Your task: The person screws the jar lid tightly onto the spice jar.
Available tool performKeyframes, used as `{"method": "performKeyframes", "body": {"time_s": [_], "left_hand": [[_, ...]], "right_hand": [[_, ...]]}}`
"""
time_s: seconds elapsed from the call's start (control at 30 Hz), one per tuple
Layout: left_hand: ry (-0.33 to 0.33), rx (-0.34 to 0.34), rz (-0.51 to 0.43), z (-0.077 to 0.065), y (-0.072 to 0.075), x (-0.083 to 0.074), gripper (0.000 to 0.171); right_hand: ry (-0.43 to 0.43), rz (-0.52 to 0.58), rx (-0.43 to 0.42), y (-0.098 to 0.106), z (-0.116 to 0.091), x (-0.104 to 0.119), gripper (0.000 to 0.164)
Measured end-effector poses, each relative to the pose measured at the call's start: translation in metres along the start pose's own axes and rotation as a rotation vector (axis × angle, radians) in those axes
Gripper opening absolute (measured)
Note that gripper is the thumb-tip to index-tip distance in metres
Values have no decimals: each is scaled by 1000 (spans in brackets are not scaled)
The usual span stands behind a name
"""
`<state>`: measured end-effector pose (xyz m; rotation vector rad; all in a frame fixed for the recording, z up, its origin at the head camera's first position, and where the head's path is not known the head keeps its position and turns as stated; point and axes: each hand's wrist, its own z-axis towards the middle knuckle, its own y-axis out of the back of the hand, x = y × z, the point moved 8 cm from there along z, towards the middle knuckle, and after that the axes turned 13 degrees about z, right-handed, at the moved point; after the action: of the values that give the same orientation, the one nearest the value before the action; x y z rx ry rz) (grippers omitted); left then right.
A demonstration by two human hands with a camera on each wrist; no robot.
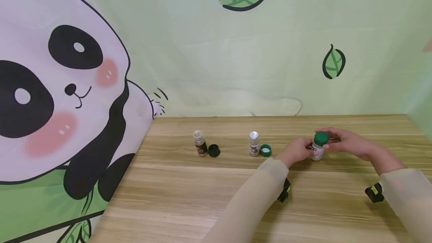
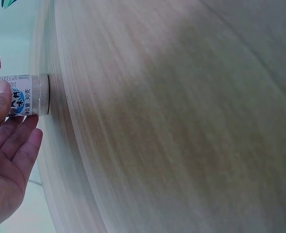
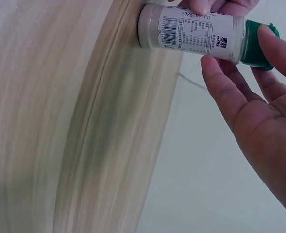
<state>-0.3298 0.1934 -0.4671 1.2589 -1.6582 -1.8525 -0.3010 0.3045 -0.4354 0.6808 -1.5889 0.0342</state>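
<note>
Toward the right of the table, a seasoning shaker jar point(image 1: 317, 153) with a white printed label stands upright. My left hand point(image 1: 298, 150) grips its body; in the left wrist view the thumb point(image 2: 1, 99) presses on the label and the fingers lie behind the jar. On top sits a green cap point(image 1: 321, 138). My right hand point(image 1: 351, 144) pinches this cap, its thumb point(image 3: 277, 47) against the cap's side in the right wrist view. Part of the right hand's grip is hidden behind the cap.
Left of the hands stand two uncapped seasoning jars: one with a dark label point(image 1: 201, 146) beside a black cap point(image 1: 214, 150), the other with a pale label point(image 1: 254, 147) beside a green cap point(image 1: 265, 150). A panda-printed cloth point(image 1: 202, 66) hangs behind the wooden table point(image 1: 175, 198).
</note>
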Motion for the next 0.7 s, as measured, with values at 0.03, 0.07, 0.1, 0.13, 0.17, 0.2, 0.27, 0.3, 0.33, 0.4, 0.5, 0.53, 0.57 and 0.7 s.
{"method": "performKeyframes", "body": {"time_s": [0.03, 0.07, 0.1, 0.13, 0.17, 0.2, 0.27, 0.3, 0.33, 0.4, 0.5, 0.53, 0.57, 0.7], "left_hand": [[-3, -2, 8, 0, 0, 0, 28], [-3, -2, 15, 1, 0, -1, 28], [-4, -5, 21, 1, 0, -1, 27], [-5, -6, 27, 1, 0, -1, 27], [-6, -8, 29, 1, 0, -1, 27], [-6, -9, 29, 1, 0, -1, 26], [-2, -10, 21, 1, 1, -1, 26], [-3, -11, 14, 0, 1, -1, 26], [-4, -11, 10, 0, 1, -1, 26], [-3, -9, -4, 0, 0, -1, 26], [-6, -8, -14, -1, 0, -1, 27], [-6, -6, -16, -1, 0, 0, 28], [-6, -6, -19, -1, 0, 0, 28], [-8, -5, -21, 0, -1, 1, 28]], "right_hand": [[-1, -8, 0, 0, 0, 1, 60], [-3, -14, -1, 0, 0, 1, 58], [-5, -20, -4, 0, 0, 2, 57], [-1, -23, -4, 0, 0, 2, 55], [-4, -25, -7, 0, 0, 3, 54], [-2, -26, -8, -1, 0, 3, 53], [1, -18, -12, -1, 0, 3, 51], [1, -10, -14, -1, 0, 2, 51], [3, -2, -17, -2, 0, 2, 51], [2, 13, -23, -2, 1, 0, 51], [1, 26, -36, -3, 1, -2, 52], [4, 24, -42, -3, 1, -2, 52], [5, 25, -47, -4, 1, -2, 52], [10, 28, -66, -5, 0, -3, 51]]}}
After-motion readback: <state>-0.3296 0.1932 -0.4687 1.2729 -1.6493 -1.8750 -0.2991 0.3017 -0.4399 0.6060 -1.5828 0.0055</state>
